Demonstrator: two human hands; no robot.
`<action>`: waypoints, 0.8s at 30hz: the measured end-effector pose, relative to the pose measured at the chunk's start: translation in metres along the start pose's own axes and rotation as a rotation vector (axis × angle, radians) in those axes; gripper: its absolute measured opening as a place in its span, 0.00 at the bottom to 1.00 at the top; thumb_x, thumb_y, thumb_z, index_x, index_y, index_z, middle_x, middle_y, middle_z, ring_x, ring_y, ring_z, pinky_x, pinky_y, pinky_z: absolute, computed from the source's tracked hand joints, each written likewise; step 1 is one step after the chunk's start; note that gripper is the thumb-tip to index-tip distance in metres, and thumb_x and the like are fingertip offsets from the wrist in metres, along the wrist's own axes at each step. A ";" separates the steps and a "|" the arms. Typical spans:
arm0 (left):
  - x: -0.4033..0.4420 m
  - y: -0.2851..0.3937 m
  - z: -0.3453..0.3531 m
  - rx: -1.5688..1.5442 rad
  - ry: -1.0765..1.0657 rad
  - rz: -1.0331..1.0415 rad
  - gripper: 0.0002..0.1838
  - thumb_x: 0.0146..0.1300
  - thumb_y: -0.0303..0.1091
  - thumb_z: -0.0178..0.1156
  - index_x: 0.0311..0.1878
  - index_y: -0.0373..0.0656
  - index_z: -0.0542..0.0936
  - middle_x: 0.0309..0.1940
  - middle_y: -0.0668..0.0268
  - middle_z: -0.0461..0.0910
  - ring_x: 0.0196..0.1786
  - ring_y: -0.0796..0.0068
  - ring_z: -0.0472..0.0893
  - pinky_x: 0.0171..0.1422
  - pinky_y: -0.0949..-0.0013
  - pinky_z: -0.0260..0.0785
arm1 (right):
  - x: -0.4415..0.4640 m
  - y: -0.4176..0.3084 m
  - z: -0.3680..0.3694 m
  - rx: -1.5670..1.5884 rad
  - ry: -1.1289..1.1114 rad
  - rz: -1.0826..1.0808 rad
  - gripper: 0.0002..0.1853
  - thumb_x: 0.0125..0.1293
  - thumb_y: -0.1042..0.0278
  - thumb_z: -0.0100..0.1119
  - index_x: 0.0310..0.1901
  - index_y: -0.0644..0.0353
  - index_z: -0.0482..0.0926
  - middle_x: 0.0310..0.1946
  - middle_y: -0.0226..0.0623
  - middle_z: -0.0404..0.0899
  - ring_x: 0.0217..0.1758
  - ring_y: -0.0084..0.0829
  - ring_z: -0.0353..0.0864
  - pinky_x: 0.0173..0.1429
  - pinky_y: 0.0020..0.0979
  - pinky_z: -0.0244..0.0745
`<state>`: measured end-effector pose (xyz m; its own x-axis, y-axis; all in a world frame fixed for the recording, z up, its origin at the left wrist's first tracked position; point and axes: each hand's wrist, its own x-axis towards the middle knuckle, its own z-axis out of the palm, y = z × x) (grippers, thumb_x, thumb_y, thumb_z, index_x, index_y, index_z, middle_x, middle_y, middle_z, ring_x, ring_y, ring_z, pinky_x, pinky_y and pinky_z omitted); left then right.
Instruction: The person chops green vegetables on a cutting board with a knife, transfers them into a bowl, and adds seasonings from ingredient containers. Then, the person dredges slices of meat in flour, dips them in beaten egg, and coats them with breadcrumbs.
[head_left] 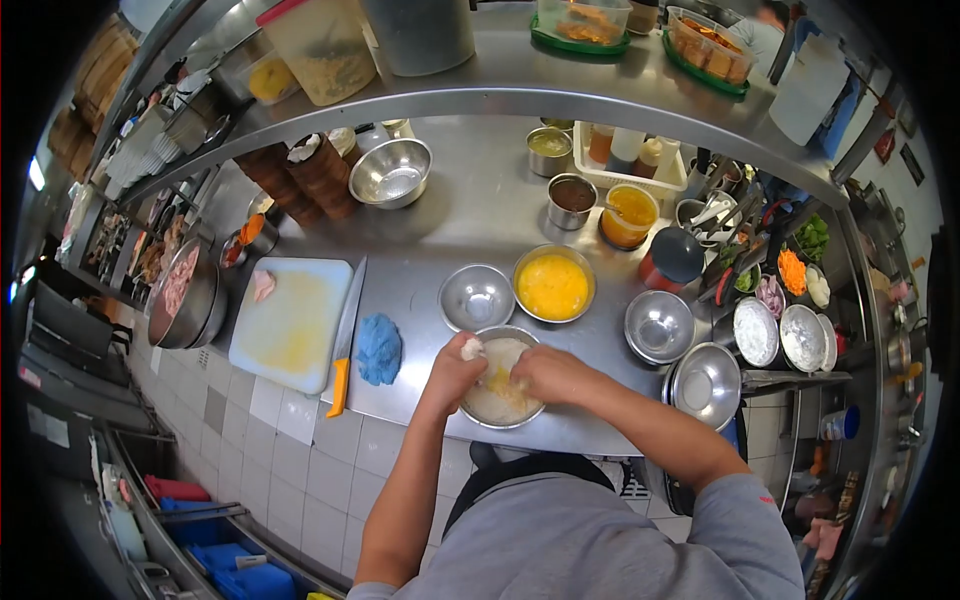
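Observation:
A metal bowl of white flour (488, 408) sits at the counter's front edge, with yellowish wet clumps in the middle. My left hand (455, 372) is over its left rim, fingers closed around a small flour-coated piece (472, 348); its kind cannot be made out. My right hand (550, 375) reaches over the right rim with fingers curled down into the flour by the clumps; whatever they grip is hidden. Just behind stand a bowl of beaten egg (554, 286) and a bare metal bowl (477, 298).
To the left lie a blue cloth (379, 348), an orange-handled knife (342, 375) and a cutting board (290, 345) with a scrap of raw meat (263, 285). A bowl of raw meat (180, 290) stands beyond. Metal bowls (659, 327) are at right; a shelf (520, 100) crosses overhead.

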<state>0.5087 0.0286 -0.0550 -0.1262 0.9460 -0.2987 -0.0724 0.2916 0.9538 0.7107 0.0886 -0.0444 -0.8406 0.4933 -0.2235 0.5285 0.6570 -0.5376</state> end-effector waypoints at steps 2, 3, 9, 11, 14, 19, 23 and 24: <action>-0.003 -0.003 0.003 0.110 -0.050 -0.046 0.16 0.54 0.25 0.59 0.48 0.39 0.76 0.35 0.63 0.79 0.37 0.72 0.79 0.41 0.69 0.74 | 0.004 0.017 -0.014 0.093 0.205 -0.032 0.14 0.54 0.70 0.59 0.44 0.56 0.84 0.41 0.46 0.83 0.49 0.46 0.81 0.54 0.43 0.76; -0.003 -0.003 0.004 0.226 -0.109 -0.089 0.17 0.54 0.27 0.60 0.49 0.38 0.77 0.37 0.58 0.81 0.39 0.67 0.81 0.45 0.67 0.75 | 0.008 0.026 -0.023 0.187 0.418 -0.060 0.14 0.55 0.69 0.60 0.44 0.58 0.84 0.41 0.46 0.83 0.48 0.45 0.82 0.53 0.41 0.76; -0.002 -0.004 0.011 0.674 -0.312 0.088 0.20 0.56 0.34 0.61 0.51 0.36 0.80 0.44 0.49 0.82 0.47 0.54 0.82 0.55 0.60 0.72 | 0.022 0.059 -0.070 0.375 0.581 0.150 0.12 0.59 0.67 0.62 0.44 0.62 0.82 0.41 0.46 0.84 0.45 0.43 0.83 0.51 0.36 0.76; -0.003 0.010 0.010 0.745 -0.341 0.166 0.19 0.57 0.34 0.60 0.51 0.36 0.81 0.41 0.52 0.84 0.43 0.59 0.83 0.51 0.62 0.74 | 0.028 0.072 -0.072 0.434 0.613 0.176 0.13 0.59 0.67 0.63 0.44 0.62 0.82 0.40 0.46 0.84 0.45 0.42 0.83 0.51 0.36 0.76; -0.001 0.033 0.011 0.833 -0.282 0.165 0.18 0.58 0.38 0.59 0.47 0.36 0.82 0.39 0.50 0.84 0.44 0.55 0.83 0.53 0.61 0.73 | 0.031 0.085 -0.075 0.516 0.687 0.211 0.13 0.60 0.66 0.63 0.44 0.63 0.82 0.39 0.45 0.84 0.44 0.40 0.84 0.50 0.34 0.76; 0.010 -0.032 0.046 1.020 -0.481 0.078 0.21 0.62 0.44 0.49 0.38 0.34 0.84 0.41 0.43 0.82 0.44 0.43 0.81 0.55 0.51 0.70 | 0.038 0.107 -0.059 0.526 0.735 0.243 0.13 0.60 0.65 0.63 0.44 0.63 0.82 0.38 0.45 0.84 0.42 0.36 0.84 0.49 0.33 0.76; 0.021 -0.012 0.029 0.795 -0.430 -0.067 0.22 0.62 0.44 0.48 0.32 0.34 0.84 0.35 0.48 0.84 0.41 0.49 0.83 0.51 0.55 0.72 | 0.039 0.120 -0.044 0.519 0.738 0.293 0.13 0.60 0.65 0.63 0.44 0.64 0.82 0.37 0.45 0.85 0.41 0.35 0.84 0.48 0.32 0.76; 0.020 0.000 0.028 0.796 -0.431 -0.066 0.22 0.62 0.44 0.48 0.32 0.34 0.84 0.35 0.48 0.84 0.41 0.49 0.83 0.51 0.55 0.72 | 0.040 0.123 -0.044 0.562 0.738 0.278 0.13 0.60 0.65 0.63 0.43 0.64 0.82 0.37 0.45 0.85 0.40 0.36 0.84 0.48 0.32 0.76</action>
<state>0.5342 0.0521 -0.0598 0.2469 0.8482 -0.4686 0.6594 0.2073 0.7227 0.7476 0.2145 -0.0836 -0.3069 0.9497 0.0618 0.4027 0.1884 -0.8958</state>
